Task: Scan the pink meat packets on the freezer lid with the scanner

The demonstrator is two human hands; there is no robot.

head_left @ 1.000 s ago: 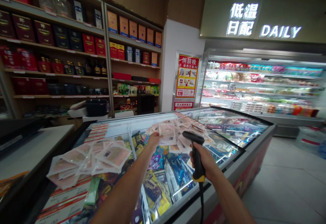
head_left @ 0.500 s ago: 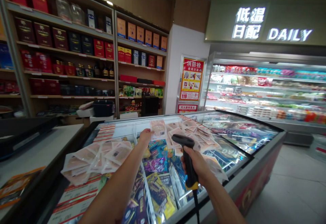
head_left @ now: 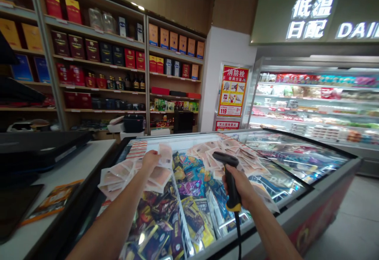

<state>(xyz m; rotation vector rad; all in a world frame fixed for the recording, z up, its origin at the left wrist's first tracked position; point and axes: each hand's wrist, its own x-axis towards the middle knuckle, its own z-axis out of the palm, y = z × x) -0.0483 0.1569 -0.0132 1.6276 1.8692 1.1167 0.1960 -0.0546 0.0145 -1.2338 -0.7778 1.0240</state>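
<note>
My left hand [head_left: 151,160] pinches the edge of a flat clear packet [head_left: 165,155] with pale pinkish contents and a small dark label. It is above the left pile of similar packets [head_left: 118,177], spread on the glass top of a chest freezer. In my right hand [head_left: 241,185] is a black and yellow barcode scanner [head_left: 232,189], gripped by its handle, its head pointing left and its cable hanging down. Behind the scanner lies a larger pile of the same packets [head_left: 245,157], and a few more lie partly hidden behind my right wrist.
Under the glass, the freezer [head_left: 325,201] holds colourful bags divided by a white wire rack. At the left, a counter [head_left: 100,153] carries a black device [head_left: 44,149] and an orange pouch [head_left: 56,201]. Shelves of boxes and bottles [head_left: 100,51] stand behind; a lit chiller [head_left: 319,106] is at right.
My left hand has carried the packet left, from the middle of the freezer top to over the left pile. My right hand still holds the scanner. The view has turned left.
</note>
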